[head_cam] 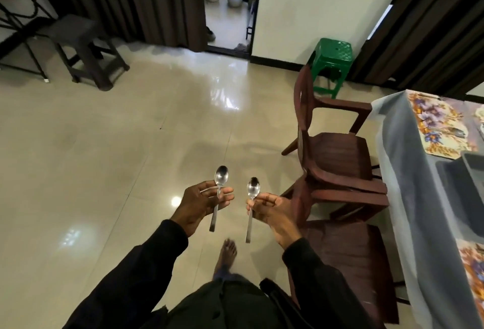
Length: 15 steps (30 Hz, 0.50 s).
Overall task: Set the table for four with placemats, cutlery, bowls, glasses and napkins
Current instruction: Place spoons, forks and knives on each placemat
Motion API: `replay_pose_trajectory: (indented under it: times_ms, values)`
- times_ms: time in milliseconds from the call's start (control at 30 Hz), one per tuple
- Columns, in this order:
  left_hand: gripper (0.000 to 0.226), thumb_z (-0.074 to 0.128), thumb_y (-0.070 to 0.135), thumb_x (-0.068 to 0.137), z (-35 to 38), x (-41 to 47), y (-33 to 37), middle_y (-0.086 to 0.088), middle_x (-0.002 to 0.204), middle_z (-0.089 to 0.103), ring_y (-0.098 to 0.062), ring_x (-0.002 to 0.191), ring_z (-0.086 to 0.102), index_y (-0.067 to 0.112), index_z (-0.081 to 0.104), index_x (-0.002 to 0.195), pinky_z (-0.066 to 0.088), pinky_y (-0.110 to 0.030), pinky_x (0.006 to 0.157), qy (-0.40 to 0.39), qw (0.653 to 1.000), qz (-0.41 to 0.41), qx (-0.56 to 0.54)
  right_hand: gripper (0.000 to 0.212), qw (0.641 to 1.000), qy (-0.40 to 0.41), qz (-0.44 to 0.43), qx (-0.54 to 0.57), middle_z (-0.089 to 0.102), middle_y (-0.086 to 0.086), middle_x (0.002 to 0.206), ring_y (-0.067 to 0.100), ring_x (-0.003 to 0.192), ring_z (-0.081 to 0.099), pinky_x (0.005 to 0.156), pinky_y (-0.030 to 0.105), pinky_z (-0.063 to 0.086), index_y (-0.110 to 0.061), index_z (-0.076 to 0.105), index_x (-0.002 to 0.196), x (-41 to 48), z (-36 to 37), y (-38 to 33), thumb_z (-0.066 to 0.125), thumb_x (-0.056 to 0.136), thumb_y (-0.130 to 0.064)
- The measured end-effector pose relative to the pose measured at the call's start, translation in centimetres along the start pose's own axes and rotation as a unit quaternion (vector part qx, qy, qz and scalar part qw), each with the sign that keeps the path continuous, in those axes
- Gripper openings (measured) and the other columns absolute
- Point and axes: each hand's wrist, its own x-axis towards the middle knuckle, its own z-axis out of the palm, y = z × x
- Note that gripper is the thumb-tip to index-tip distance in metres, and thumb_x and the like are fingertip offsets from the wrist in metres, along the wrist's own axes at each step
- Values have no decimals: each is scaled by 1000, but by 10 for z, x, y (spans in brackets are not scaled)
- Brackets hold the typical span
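My left hand (203,204) holds a steel spoon (220,176) upright, bowl up, over the tiled floor. Beside it, my right hand (269,210) pinches a second steel spoon (252,187) the same way. The table (408,171), under a grey-blue cloth, stands at the right edge, apart from both hands. A floral placemat (440,124) lies on its far part. Another floral placemat (471,263) shows at the near right edge. Between them sits a dark grey tray-like container (461,187).
Two dark red plastic chairs (337,155) stand between me and the table, the nearer one (351,258) by my right arm. A green stool (332,58) is beyond them, a dark stool (78,37) at far left. Glossy tiled floor (131,145) stretches ahead; my bare foot (227,250) is below.
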Motion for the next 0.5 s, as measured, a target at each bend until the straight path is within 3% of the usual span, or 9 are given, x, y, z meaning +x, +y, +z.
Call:
replay_pose_trajectory:
  times_ms: [133,267,500]
  values:
    - [30,64,-11,91,13,71,46,-24,114,73,-40,106,72,-7,60,120,60,-40,92,-12,1000,6,18,25,1000,1,4,2,77,18,100,31,91,75,82,35,61,0,72,106,60,5,-39,80,82,-1]
    - [30,66,-8,91,28,129,80,-25,117,72,-40,108,71,-8,58,120,58,-43,96,-31,999,-12,3,32,1000,16,-4,1,76,18,102,30,97,73,93,42,59,-5,72,108,109,7,-75,82,79,3]
    - [45,67,-6,90,53,253,144,-23,115,73,-39,106,72,-9,51,132,59,-41,93,-71,997,-33,22,30,997,77,-11,21,78,12,93,29,92,74,91,42,59,-8,71,102,207,5,-144,82,77,4]
